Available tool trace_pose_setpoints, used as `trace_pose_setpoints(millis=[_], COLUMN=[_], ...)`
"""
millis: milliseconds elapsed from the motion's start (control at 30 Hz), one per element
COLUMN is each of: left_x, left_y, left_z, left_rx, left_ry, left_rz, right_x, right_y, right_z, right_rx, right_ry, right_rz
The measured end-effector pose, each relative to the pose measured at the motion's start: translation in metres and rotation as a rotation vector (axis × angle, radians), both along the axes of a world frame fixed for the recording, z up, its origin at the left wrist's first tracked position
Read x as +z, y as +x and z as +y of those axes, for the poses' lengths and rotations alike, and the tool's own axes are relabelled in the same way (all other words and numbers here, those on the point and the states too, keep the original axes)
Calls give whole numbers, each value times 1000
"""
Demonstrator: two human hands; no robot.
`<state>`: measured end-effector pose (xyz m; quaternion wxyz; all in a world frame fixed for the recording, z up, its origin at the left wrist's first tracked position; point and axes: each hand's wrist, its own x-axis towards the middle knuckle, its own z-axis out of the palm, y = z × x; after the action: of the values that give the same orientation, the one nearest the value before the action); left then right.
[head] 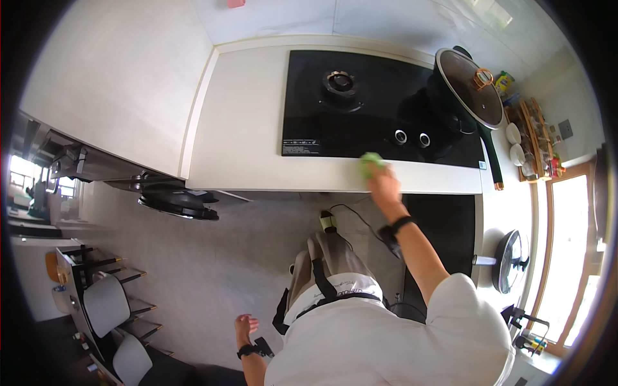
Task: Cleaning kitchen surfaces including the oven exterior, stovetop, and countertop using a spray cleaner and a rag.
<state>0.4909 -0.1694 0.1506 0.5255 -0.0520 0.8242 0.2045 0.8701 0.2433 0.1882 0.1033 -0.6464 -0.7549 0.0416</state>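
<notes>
My right hand (385,188) grips a green cloth or sponge (371,165), blurred, at the front strip of the white countertop (241,140). Just beyond it lies the front edge of a black glass gas hob (357,130) with two round knobs (400,137). The left burner (340,83) is bare. A dark wok with a glass lid (463,87) stands over the right side, its long handle (491,157) reaching past the hob's front right corner. Down at my left side, my left hand (245,325) hangs over the floor with loosely bent fingers, holding nothing.
A wooden spice rack (533,140) and white bowls (514,144) occupy the right corner. Another lidded pan (512,262) rests on the right counter by the window. Below the hob, a dark cable (359,219) runs near my foot. Chairs (107,305) stand behind on the left.
</notes>
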Motion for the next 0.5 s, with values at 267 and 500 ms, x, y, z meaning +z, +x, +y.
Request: trace_pose_setpoints(millis=[267,500], left_x=[-13,-30], left_y=[-33,-43], left_z=[33,62], left_rx=[-228,-286], left_ry=[12,-110], left_rz=[-38,-198], right_x=[-11,9], right_y=[265,175], right_z=[-159,-116], right_rx=[-1064,-686], right_ry=[-475,-453], right_rz=[82,472])
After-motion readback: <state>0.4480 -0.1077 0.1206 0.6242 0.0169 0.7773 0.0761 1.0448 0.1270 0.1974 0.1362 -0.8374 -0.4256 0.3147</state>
